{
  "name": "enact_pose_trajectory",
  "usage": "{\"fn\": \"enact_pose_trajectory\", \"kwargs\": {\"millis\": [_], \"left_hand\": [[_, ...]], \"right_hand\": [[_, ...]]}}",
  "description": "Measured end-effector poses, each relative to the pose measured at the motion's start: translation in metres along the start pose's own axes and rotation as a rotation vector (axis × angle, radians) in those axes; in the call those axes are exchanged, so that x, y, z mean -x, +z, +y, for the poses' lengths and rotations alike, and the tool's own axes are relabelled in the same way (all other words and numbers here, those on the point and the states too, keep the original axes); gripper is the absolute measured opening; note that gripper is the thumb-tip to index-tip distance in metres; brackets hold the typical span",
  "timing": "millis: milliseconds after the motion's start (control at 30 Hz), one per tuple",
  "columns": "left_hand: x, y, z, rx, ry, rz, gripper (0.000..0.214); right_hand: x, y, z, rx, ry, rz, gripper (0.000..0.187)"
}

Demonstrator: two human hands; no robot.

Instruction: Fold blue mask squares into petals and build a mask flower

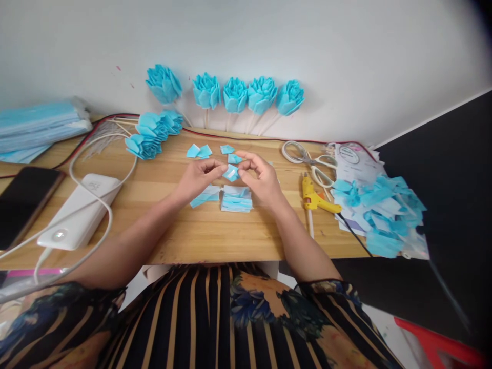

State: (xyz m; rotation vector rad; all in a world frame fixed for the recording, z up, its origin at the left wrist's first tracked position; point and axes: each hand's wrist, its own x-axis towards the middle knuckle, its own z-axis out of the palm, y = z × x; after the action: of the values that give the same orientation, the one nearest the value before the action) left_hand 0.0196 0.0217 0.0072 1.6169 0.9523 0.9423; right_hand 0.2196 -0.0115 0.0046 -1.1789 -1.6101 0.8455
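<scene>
Over the middle of the wooden desk (200, 236), my left hand (200, 177) and my right hand (259, 177) pinch a small light-blue folded piece (231, 173) between their fingertips, one on each side. Just below it lie a stack of cut blue pieces (236, 200) and a flatter blue piece (205, 196). A few folded blue pieces (200, 151) lie beyond my fingers. Several finished blue flowers on sticks (234, 95) lean against the wall, and more flowers (151, 133) lie on the desk at the left.
Scissors (307, 160) and a yellow glue gun (317, 200) lie right of my hands, beside a pile of blue scraps (378, 212). At the left are a white power bank (79, 210) with cables, a dark phone (23, 202) and a stack of blue masks (36, 128).
</scene>
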Motion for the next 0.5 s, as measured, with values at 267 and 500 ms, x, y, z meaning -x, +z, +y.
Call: {"fn": "enact_pose_trajectory", "kwargs": {"millis": [267,500], "left_hand": [[-0.001,0.002,-0.004,0.101,-0.035,-0.044,0.022],[0.000,0.001,0.001,0.169,-0.037,0.002,0.020]], "right_hand": [[0.000,0.002,0.002,-0.049,0.044,-0.007,0.037],[-0.002,-0.003,0.005,-0.256,0.102,-0.018,0.035]]}}
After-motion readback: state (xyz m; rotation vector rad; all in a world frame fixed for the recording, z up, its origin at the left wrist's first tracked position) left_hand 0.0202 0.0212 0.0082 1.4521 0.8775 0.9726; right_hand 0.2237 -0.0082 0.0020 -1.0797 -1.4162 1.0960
